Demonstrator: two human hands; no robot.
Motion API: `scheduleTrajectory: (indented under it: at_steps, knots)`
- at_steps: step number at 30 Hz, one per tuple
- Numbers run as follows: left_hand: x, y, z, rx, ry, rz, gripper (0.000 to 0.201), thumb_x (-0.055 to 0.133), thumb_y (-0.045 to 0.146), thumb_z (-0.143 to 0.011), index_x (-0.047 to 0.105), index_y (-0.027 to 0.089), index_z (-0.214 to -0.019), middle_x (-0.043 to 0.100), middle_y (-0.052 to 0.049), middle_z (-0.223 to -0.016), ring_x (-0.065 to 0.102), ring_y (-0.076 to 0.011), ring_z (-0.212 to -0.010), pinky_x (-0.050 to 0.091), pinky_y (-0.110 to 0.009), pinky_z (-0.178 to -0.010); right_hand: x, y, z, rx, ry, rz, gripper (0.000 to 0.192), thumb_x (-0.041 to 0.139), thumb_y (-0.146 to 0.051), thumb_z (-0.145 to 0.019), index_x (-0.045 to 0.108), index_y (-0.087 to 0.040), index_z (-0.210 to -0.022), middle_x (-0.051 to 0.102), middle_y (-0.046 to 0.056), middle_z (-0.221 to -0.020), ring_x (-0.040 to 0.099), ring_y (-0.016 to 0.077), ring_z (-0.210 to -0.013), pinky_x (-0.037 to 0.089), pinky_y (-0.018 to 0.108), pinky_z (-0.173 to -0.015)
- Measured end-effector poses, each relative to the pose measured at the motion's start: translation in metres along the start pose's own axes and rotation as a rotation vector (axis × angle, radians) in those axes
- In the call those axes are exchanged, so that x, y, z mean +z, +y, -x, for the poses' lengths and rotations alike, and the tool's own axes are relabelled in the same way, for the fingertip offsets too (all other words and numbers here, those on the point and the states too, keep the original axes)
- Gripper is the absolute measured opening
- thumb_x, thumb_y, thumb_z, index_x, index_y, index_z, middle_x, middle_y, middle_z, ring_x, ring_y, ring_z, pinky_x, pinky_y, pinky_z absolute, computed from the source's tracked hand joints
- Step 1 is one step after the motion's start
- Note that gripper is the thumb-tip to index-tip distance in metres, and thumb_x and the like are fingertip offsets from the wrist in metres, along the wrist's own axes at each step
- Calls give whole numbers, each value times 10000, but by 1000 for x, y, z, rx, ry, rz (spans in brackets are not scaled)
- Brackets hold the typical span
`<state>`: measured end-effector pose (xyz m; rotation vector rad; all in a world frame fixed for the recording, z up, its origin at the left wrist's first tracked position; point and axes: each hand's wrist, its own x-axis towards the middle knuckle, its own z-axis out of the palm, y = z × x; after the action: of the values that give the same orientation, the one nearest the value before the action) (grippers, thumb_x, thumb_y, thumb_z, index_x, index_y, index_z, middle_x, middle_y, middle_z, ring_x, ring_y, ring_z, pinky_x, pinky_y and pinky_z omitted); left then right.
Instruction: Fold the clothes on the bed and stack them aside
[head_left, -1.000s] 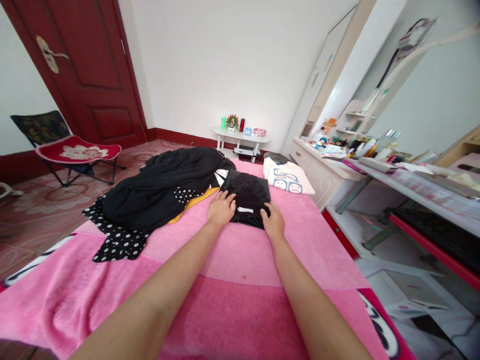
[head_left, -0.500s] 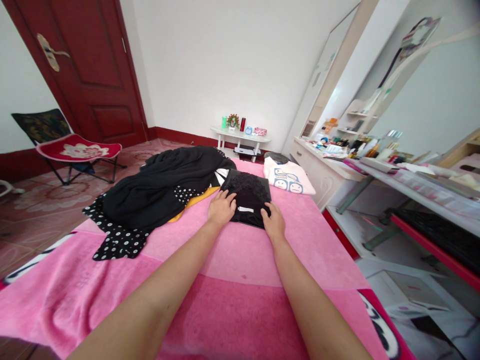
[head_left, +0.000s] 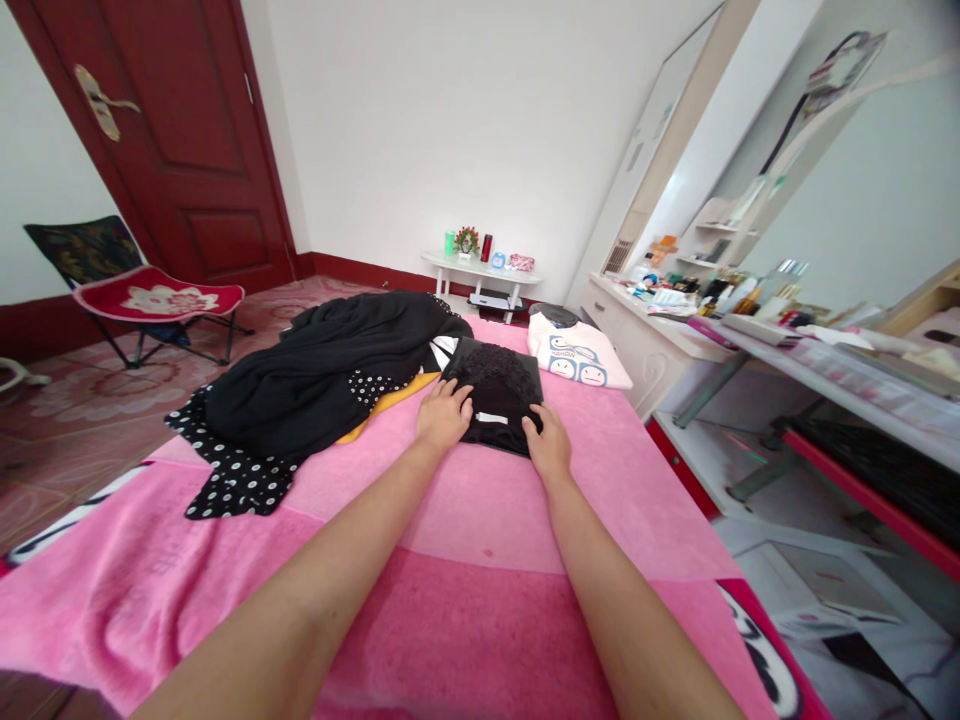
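Observation:
A folded black garment (head_left: 495, 385) with a lacy upper part and a small white label lies flat on the pink blanket (head_left: 487, 500). My left hand (head_left: 444, 415) rests on its left front edge, fingers spread over the cloth. At the right front corner, my right hand (head_left: 547, 440) touches the fabric with its fingers apart. Neither hand grips the garment. To the left is a heap of black clothes (head_left: 322, 370), with a polka-dot piece (head_left: 244, 480) and a strip of yellow cloth (head_left: 390, 408) at its side. Beyond my right hand lies a folded white printed shirt (head_left: 581, 355).
A dark folded item (head_left: 553, 315) sits behind the white shirt. A low white table (head_left: 480, 268) with small items stands by the wall. On the right is a dresser (head_left: 637, 330) covered in bottles; on the left, a folding chair (head_left: 161, 295) near the door (head_left: 172, 130).

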<state>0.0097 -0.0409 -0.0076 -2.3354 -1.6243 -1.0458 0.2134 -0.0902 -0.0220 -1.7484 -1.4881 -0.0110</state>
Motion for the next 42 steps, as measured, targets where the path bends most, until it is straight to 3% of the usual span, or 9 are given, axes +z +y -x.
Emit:
scheduleTrajectory:
  at_steps: [42]
  knots:
    - [-4, 1, 0, -15, -29, 7, 331, 444, 304, -905, 623, 271, -1181, 553, -34, -1310, 480, -221, -1212, 386, -363, -1042, 0, 3, 0, 2, 2, -34, 365, 485, -341, -834, 619, -191, -1139, 533, 103, -1324, 481, 236, -1223, 365, 409, -1035]
